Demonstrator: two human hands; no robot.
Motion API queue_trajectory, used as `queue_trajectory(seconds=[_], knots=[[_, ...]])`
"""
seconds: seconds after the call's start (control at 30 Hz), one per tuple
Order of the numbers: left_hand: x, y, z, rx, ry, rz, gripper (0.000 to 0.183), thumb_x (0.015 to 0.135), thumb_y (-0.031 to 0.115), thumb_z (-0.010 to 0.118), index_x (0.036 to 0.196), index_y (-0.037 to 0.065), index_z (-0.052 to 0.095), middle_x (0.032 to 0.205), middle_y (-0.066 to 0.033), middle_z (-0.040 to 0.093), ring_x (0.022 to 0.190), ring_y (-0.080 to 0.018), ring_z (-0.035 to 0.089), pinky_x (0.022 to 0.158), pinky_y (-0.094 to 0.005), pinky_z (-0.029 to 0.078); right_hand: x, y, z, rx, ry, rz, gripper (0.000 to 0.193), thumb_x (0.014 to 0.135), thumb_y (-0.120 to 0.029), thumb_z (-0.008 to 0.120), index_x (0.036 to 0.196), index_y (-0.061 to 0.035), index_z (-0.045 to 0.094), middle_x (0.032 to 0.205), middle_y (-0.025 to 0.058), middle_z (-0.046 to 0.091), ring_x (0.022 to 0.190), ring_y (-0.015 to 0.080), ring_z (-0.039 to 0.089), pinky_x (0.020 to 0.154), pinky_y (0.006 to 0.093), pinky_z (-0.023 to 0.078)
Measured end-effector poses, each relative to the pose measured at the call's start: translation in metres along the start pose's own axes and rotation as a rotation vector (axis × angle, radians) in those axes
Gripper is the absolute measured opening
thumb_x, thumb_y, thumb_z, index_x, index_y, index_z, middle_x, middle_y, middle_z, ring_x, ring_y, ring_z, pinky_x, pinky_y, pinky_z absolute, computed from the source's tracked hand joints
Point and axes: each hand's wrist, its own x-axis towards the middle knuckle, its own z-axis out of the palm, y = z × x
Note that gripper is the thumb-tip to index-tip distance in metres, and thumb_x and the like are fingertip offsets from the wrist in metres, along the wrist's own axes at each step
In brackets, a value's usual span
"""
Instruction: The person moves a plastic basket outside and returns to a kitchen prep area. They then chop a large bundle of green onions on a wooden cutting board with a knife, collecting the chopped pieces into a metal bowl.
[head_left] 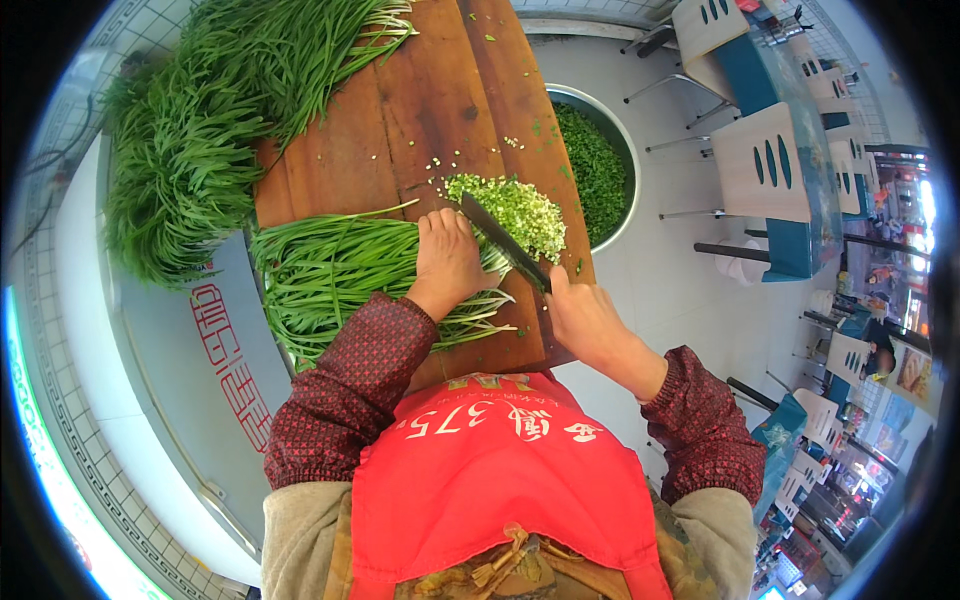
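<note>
A bundle of long green garlic chives (335,270) lies across the wooden cutting board (430,110), its pale stem ends toward the right. My left hand (449,250) presses down on the bundle near those ends, fingers curled together. In my right hand (580,308) is the handle of a kitchen knife (503,243). The dark blade slants up and left, its far end close by my left fingers. Just beyond the blade sits a heap of finely chopped pale-green chives (512,205). Small cut bits are scattered over the wood.
A big pile of uncut chives (200,140) covers the board's far left and hangs over its edge. A metal basin (632,170) of chopped greens stands right of the board. Chairs (765,165) and tables line the right. A grey cabinet (180,340) is at left.
</note>
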Motion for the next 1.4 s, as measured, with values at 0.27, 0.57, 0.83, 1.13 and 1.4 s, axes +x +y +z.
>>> queue_trajectory(seconds=[0.27,0.57,0.83,1.13,1.4], knots=[[0.003,-0.001,-0.002,-0.030,-0.072,-0.003,0.078,0.055,0.061,0.075,0.094,-0.005,0.057,0.093,-0.0131,0.049,0.091,-0.0280,0.046,0.083,-0.0384,0.036,0.018,-0.002,0.015,-0.027,-0.040,0.010,0.019,0.088,-0.007,0.056,0.094,0.0039,0.042,0.061,0.0250,0.059,0.060,0.0451,0.061,0.054,0.0539,0.049],[0.002,0.000,-0.005,-0.025,-0.050,-0.006,0.085,0.055,0.061,0.075,0.100,-0.008,0.056,0.096,-0.0161,0.052,0.094,-0.0299,0.049,0.085,-0.0393,0.036,0.057,0.007,0.057,0.028,0.220,-0.053,0.019,0.085,-0.005,0.058,0.094,0.0034,0.044,0.058,0.0232,0.059,0.055,0.0429,0.062,0.052,0.0506,0.050],[-0.007,0.014,-0.003,0.143,-0.062,-0.026,0.114,0.051,0.069,0.076,0.120,-0.017,0.048,0.112,-0.0226,0.053,0.111,-0.0349,0.048,0.106,-0.0520,0.027,0.057,0.008,0.061,0.071,0.260,-0.098,0.020,0.089,-0.009,0.058,0.093,0.0024,0.043,0.059,0.0243,0.059,0.058,0.0445,0.062,0.053,0.0525,0.049],[-0.004,0.015,-0.001,0.069,-0.093,-0.068,0.095,0.050,0.055,0.080,0.111,-0.011,0.050,0.105,-0.0171,0.051,0.103,-0.0322,0.048,0.096,-0.0439,0.034,-0.001,0.002,0.023,0.046,0.206,0.004,0.017,0.080,0.001,0.055,0.092,0.0014,0.043,0.063,0.0228,0.062,0.061,0.0423,0.064,0.056,0.0512,0.051],[-0.004,0.015,-0.004,0.014,-0.041,-0.079,0.093,0.046,0.056,0.084,0.107,-0.006,0.050,0.099,-0.0140,0.049,0.098,-0.0301,0.047,0.091,-0.0419,0.035,-0.026,-0.005,0.022,0.026,0.057,0.042,0.025,0.077,0.001,0.059,0.096,0.0020,0.042,0.065,0.0228,0.063,0.062,0.0414,0.064,0.056,0.0503,0.051]])
